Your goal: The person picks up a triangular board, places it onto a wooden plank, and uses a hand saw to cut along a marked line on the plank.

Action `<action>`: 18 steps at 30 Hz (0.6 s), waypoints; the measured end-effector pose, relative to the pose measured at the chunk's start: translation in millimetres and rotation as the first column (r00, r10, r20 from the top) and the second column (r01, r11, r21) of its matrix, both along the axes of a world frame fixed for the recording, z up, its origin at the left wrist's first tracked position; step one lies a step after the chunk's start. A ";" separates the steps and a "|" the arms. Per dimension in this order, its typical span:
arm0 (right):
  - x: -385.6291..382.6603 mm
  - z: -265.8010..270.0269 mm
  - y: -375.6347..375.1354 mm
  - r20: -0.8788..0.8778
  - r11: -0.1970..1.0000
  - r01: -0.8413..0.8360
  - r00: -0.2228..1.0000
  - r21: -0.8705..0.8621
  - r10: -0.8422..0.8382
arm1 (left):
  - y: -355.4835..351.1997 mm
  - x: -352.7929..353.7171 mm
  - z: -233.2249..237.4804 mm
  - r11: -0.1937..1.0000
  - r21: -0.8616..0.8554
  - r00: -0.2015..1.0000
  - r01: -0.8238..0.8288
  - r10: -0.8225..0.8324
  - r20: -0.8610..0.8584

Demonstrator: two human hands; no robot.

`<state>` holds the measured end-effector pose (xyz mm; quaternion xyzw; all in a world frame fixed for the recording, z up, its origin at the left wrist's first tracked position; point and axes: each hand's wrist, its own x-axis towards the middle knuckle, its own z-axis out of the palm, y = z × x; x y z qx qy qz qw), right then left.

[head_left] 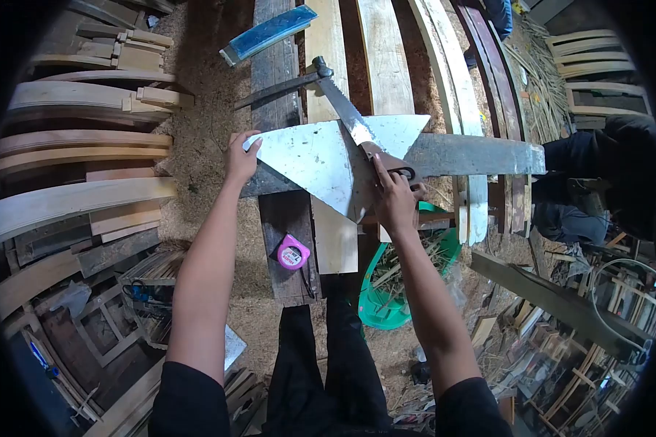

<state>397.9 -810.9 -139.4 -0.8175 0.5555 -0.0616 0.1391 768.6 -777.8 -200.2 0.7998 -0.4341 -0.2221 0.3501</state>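
Observation:
My left hand [242, 159] pinches the left corner of a white, dark-spotted sheet [299, 151], thumb on top. The sheet has pointed ends and lies across several planks. My right hand [396, 195] is closed around the brown handle of a handsaw [348, 111]. Its toothed blade slants up and left over the sheet, with the tip by the head of a hammer [288, 87]. Beneath the sheet, a long grey board [481, 155] runs crosswise. A pink tape measure [293, 252] rests on the dark plank nearer to me.
A blue-faced block [270, 35] lies on the planks at the far end. Below my right forearm sits a green basin [386, 315] of wood scraps. Curved wooden pieces [87, 189] are stacked at left. Another person in dark clothes [608, 164] is at right, near the board's end.

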 end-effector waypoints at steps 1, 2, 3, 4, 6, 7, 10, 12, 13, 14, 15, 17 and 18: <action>0.8 -0.6 -0.3 0.015 0.999 0.005 1.000 0.045 -0.006 | 1.6 0.0 -0.6 1.000 -0.003 1.000 -0.005 0.005 0.001; 1.0 -0.9 0.6 0.083 0.999 0.000 0.997 0.048 -0.004 | 3.7 1.2 -0.7 1.000 -0.007 1.000 0.013 -0.013 0.017; 1.6 -1.4 1.3 0.088 0.999 -0.006 0.996 0.046 0.001 | 5.9 2.9 -0.5 0.999 -0.010 0.999 0.032 -0.032 0.034; 0.3 -4.4 1.4 0.055 1.000 -0.013 0.998 0.003 0.013 | 8.5 5.2 -1.7 1.000 -0.012 0.999 0.028 -0.027 0.038; -4.7 -10.1 0.6 0.021 0.999 -0.023 1.000 -0.044 0.024 | 13.0 7.9 -4.1 0.997 -0.049 0.998 0.055 -0.055 0.007; -6.6 -10.3 0.5 0.075 0.999 -0.036 0.996 -0.026 0.038 | 14.5 7.7 -3.5 0.997 -0.050 0.999 0.054 -0.054 0.008; -11.2 -7.8 1.5 0.137 0.999 -0.052 0.989 0.016 0.049 | 17.7 8.8 -2.7 0.996 -0.053 0.997 0.073 -0.073 0.003; -10.7 -3.8 1.3 0.147 0.998 -0.049 0.988 0.039 0.043 | 16.5 9.9 -5.3 0.999 -0.035 0.999 0.040 -0.040 0.017; -11.6 -3.5 1.0 0.136 0.998 -0.050 0.990 0.029 0.045 | 15.8 10.8 -7.0 0.999 -0.034 0.999 0.041 -0.040 0.022; -12.0 -3.2 1.2 0.124 0.999 -0.050 0.991 0.019 0.047 | 15.3 12.3 -8.5 0.999 -0.012 0.999 0.048 -0.048 0.011; -12.1 -2.9 1.9 0.129 0.999 -0.051 0.990 0.020 0.048 | 15.9 15.0 -9.9 0.998 0.012 0.999 0.054 -0.054 -0.001; -10.3 0.9 2.7 0.030 0.999 -0.021 0.999 0.029 0.020 | 16.4 12.4 -0.7 0.998 0.024 0.996 0.053 -0.051 -0.070; -9.2 2.3 3.0 0.030 0.999 -0.023 0.999 0.028 0.022 | 16.5 9.7 2.8 0.998 0.030 0.998 0.050 -0.049 -0.043</action>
